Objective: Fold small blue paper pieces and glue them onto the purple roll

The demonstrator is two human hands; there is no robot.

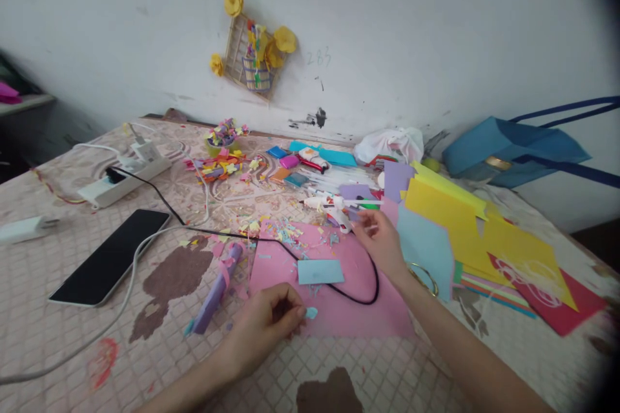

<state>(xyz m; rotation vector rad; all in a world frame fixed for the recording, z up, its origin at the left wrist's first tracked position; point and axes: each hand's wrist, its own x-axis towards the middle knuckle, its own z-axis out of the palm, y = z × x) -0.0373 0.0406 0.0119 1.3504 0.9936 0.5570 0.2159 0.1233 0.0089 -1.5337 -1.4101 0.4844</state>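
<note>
My left hand (274, 319) is pinched at the front edge of a pink sheet (372, 319), with a small light-blue paper piece (311, 313) at its fingertips. My right hand (380, 239) has its fingers curled at the handle of a white glue gun (332, 203), whose nozzle points left. Part of the grip is hidden by the fingers. From the gun a black cord (376, 284) loops across the pink sheet and under a light-blue paper rectangle (320, 271). Left of the sheet lies a rolled purple paper tube (217, 293) with a pink strip around it.
A phone (110, 258), a white cable and a power strip (123, 181) occupy the left side. Paper scraps (281, 232) litter the middle. Yellow sheets (440, 219), scissors (426, 279) and a blue bag (513, 148) are on the right. A paper-flower decoration (256, 55) hangs on the wall.
</note>
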